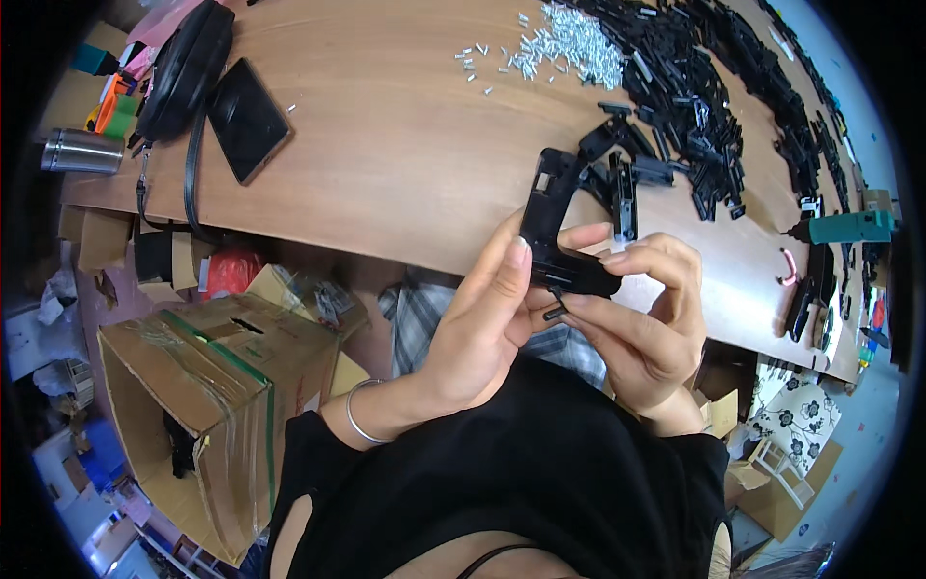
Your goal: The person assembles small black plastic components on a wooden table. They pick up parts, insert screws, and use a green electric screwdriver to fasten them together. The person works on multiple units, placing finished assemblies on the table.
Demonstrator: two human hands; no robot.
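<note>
Over the table's near edge, my left hand (485, 323) grips a black L-shaped plastic part (550, 207), its thumb pressed along the side. One arm of the part points up and away, with a small rectangular opening near its end. My right hand (661, 323) closes on the lower right end of the same part. A small black piece (555, 313) sticks out below, at the fingertips of my right hand; how it joins the larger part is hidden. Several similar black plastic parts (624, 198) lie just beyond my hands.
Silver screws or pins (579, 46) and small black pieces (696, 125) lie heaped at the back. A phone (247, 123) and black pouch (186, 68) are left. Teal power screwdriver (849, 228) stands right. An open cardboard box (183, 376) stands below left.
</note>
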